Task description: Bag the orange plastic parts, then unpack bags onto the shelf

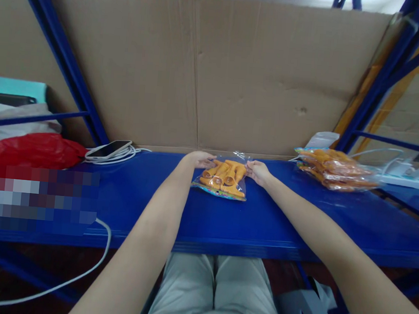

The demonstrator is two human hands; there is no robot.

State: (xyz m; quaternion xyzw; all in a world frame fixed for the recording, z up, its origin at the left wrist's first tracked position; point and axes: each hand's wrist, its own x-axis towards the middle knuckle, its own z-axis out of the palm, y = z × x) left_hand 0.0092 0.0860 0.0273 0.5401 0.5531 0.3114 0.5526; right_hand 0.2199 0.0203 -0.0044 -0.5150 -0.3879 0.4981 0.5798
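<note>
A clear plastic bag [224,193] of orange, trumpet-shaped plastic pieces lies in front of me on the blue shelf top [226,222]. A colourful printed strip runs along its near edge, and its far end of loose clear film stands up a little. My left hand [204,160] grips the bag at its far left corner, fingers bent around the film. At the far right side, my right hand [258,172] pinches the film between thumb and fingers. Parts of the fingertips are hidden or too small to make out.
Similar filled bags [335,168] are stacked at the right, beside a white power strip [409,180]. On the left lie a phone [113,149] on a coiled white cable and a red plastic bag [30,153]. Cardboard [256,78] walls the back between blue posts.
</note>
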